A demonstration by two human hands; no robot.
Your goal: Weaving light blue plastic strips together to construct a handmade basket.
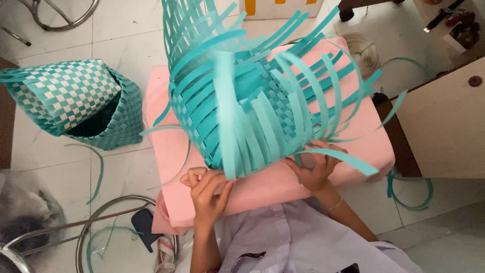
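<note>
The basket (242,106) is half woven, its strips loose above, while the left hand (207,194) and right hand (316,169) each pinch 1 strip at its edge.

The person wears a pale lilac-grey shirt (298,237) of smooth cloth, with a collar or placket fold running down its middle and a dark patch, perhaps a badge or pocket edge, low on the front. Both forearms are bare. The right hand (316,169) has 1 thin gold-coloured bracelet (335,205) at the wrist. The left hand (208,194) carries no visible jewellery.
</note>
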